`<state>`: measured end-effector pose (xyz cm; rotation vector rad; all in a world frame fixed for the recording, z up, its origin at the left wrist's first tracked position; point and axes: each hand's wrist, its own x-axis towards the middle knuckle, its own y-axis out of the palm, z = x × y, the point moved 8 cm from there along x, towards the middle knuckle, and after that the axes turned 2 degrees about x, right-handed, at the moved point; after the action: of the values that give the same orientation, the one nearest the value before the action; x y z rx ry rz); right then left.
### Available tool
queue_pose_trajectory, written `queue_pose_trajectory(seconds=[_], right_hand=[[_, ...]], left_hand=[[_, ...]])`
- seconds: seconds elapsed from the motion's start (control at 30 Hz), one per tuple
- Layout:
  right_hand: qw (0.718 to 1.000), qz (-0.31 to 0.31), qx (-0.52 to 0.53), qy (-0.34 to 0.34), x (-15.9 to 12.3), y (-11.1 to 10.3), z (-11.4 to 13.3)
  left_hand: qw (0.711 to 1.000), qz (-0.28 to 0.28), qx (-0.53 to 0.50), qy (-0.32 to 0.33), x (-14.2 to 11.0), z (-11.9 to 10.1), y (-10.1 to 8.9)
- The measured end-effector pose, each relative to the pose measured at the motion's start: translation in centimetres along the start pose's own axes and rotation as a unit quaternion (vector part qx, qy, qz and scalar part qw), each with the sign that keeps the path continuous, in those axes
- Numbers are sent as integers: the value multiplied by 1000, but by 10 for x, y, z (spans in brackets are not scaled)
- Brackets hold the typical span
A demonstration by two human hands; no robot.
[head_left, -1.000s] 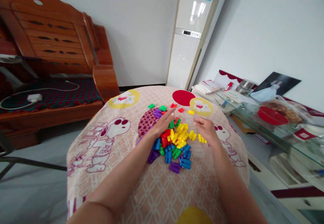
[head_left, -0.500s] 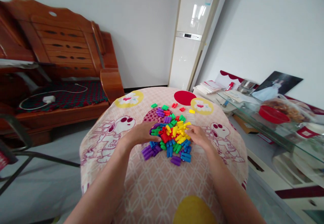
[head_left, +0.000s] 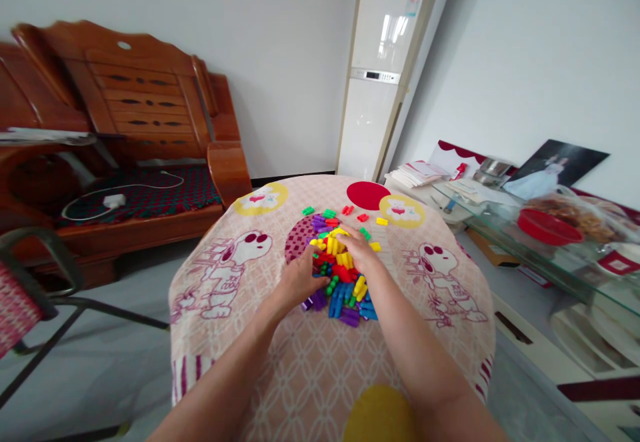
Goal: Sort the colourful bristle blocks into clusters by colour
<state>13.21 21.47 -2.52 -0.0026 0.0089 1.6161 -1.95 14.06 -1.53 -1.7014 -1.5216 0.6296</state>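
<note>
A heap of small plastic pieces in red, yellow, green, blue and purple, shaped like short paired tubes, lies on the round table. My left hand [head_left: 299, 277] is cupped against the heap's left side, thumb and fingers apart, beside green pieces [head_left: 332, 286]. Over the heap's right upper side reaches my right hand [head_left: 361, 250], its fingers stretched out and touching yellow pieces [head_left: 336, 245]. Blue pieces [head_left: 341, 297] and purple pieces [head_left: 349, 317] lie at the near edge. Part of the heap is hidden under both hands.
A patterned cloth [head_left: 300, 375] covers the table. A few red pieces [head_left: 363, 217] and green pieces [head_left: 308, 211] lie loose beyond the heap. To the right stands a glass-topped cabinet [head_left: 505, 229] with a red bowl [head_left: 550, 227]. A wooden bench [head_left: 150, 109] is at the left.
Both hands have come closer together. My right hand has swept left and over the heap, and the pieces are pushed into a tighter, higher pile. The view has shifted slightly.
</note>
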Motion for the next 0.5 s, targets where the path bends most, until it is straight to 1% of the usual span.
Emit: queue_pose_trajectory(seconds=[0.1, 0.17, 0.2, 0.23, 0.3, 0.37, 0.43, 0.47, 0.5], right_hand=[[996, 64, 64, -27, 0, 13, 20], [990, 103, 94, -34, -3, 10, 31], [988, 109, 102, -37, -5, 5, 36], [988, 104, 105, -40, -6, -3, 39], [992, 65, 100, -46, -7, -25, 41], [995, 21, 82, -56, -10, -48, 39], [997, -9, 48, -68, -15, -67, 35], [997, -18, 23, -76, -20, -75, 33], [996, -27, -7, -84, -25, -83, 31]], left_hand=[[998, 43, -43, 24, -7, -4, 8], [994, 50, -69, 65, -9, -13, 11], [991, 51, -77, 94, -7, -19, 12], [988, 48, -78, 122, -5, -26, 14], [983, 45, -63, 164, 7, -39, 22], [983, 46, -36, 175, 25, -49, 34], [984, 46, -8, 174, 43, -57, 42], [984, 41, 4, 176, 50, -61, 42], [984, 28, 13, 177, 55, -65, 38]])
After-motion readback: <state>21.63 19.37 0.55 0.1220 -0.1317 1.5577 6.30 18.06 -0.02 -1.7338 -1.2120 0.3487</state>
